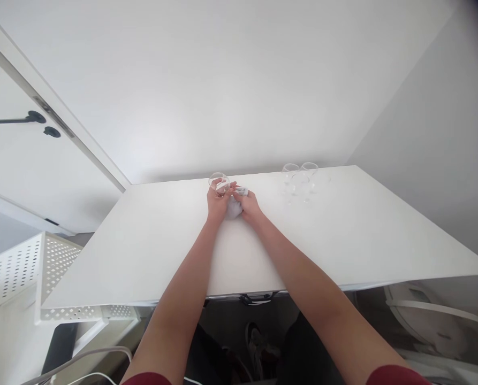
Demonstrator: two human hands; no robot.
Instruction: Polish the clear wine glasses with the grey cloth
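Both of my arms reach out over a white table (150, 251). My left hand (217, 203) is wrapped round a clear stemmed glass (218, 183), holding it near the table's far edge. My right hand (249, 205) is closed on a pale grey cloth (233, 209) that bunches between the two hands and touches the glass. Part of the cloth and the glass stem are hidden by my fingers.
Two more clear stemmed glasses (298, 179) stand at the far right of the table by the white wall. A perforated white rack (25, 267) sits to the left, a door with a dark handle (22, 118) beyond it. Under the table edge lie cables and a white round object (427, 321).
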